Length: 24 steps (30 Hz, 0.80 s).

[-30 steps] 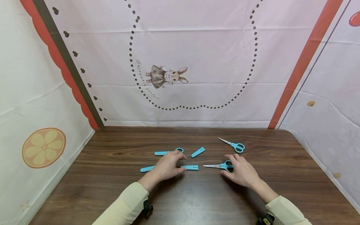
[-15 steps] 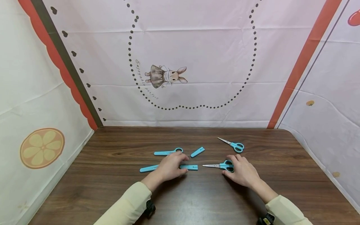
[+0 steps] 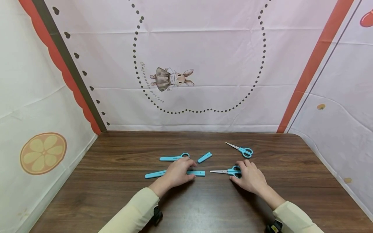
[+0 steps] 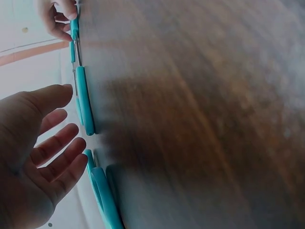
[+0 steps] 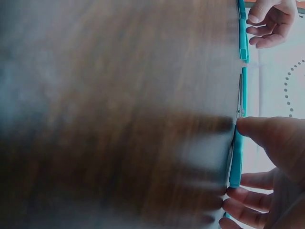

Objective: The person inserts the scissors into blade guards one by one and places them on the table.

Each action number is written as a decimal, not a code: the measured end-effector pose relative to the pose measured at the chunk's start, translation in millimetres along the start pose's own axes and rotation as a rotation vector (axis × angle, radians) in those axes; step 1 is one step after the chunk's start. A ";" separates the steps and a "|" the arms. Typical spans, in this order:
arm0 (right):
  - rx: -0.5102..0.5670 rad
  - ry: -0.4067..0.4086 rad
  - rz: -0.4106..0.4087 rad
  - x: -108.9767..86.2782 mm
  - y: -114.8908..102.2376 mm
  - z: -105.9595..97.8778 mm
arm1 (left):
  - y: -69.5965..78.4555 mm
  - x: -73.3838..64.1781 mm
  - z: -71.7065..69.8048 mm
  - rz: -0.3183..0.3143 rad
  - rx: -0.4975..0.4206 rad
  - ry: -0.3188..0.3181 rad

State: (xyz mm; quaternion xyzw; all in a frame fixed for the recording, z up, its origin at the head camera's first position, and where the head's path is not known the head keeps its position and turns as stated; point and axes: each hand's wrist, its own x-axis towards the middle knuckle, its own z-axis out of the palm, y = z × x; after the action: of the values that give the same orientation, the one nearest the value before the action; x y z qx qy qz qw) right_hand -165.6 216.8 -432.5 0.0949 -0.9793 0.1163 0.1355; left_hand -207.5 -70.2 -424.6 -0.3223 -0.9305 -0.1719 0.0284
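My left hand (image 3: 176, 173) hovers over the table with spread, relaxed fingers and holds nothing. A light-blue scissors sheath (image 3: 199, 173) lies beneath its fingertips, apart from them in the left wrist view. Sheathed scissors (image 3: 154, 174) lie to its left, their handles hidden by the hand in the head view; the loops (image 4: 106, 198) show in the left wrist view. My right hand (image 3: 251, 175) grips the light-blue handles of bare scissors (image 3: 219, 171), thumb and fingers on either side. Their closed blades point left toward the sheath, and they lie flat on the table.
Farther back lie another sheathed pair of scissors (image 3: 170, 158), a loose angled sheath (image 3: 205, 157) and bare scissors (image 3: 246, 152). The brown wooden table (image 3: 192, 210) ends at a white printed cloth (image 3: 221, 71) behind, with more cloth at both sides.
My left hand has shifted slightly to the right over the sheath. The right hand and the scissors stay almost still.
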 end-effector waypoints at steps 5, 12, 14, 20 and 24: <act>-0.006 -0.005 0.006 0.6 -0.7 -0.8 | 1.0 2.2 0.4 -0.007 0.016 -0.022; -0.006 -0.031 0.024 1.8 -1.3 -1.2 | 3.1 5.3 0.8 -0.008 0.044 -0.034; -0.005 -0.038 0.030 2.0 -1.1 -1.3 | 3.1 5.9 1.5 -0.008 0.054 -0.039; -0.004 -0.045 0.032 2.6 -0.9 -1.7 | 2.4 6.7 3.5 -0.009 0.077 -0.051; -0.007 -0.050 0.032 3.3 -0.6 -1.6 | 1.9 6.7 4.7 -0.015 0.090 -0.067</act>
State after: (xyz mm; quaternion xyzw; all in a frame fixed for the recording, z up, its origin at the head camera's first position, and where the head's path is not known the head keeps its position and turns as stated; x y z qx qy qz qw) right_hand -168.1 216.1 -430.0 0.0817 -0.9842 0.1125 0.1097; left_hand -211.3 -63.2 -427.3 -0.3194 -0.9400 -0.1193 0.0103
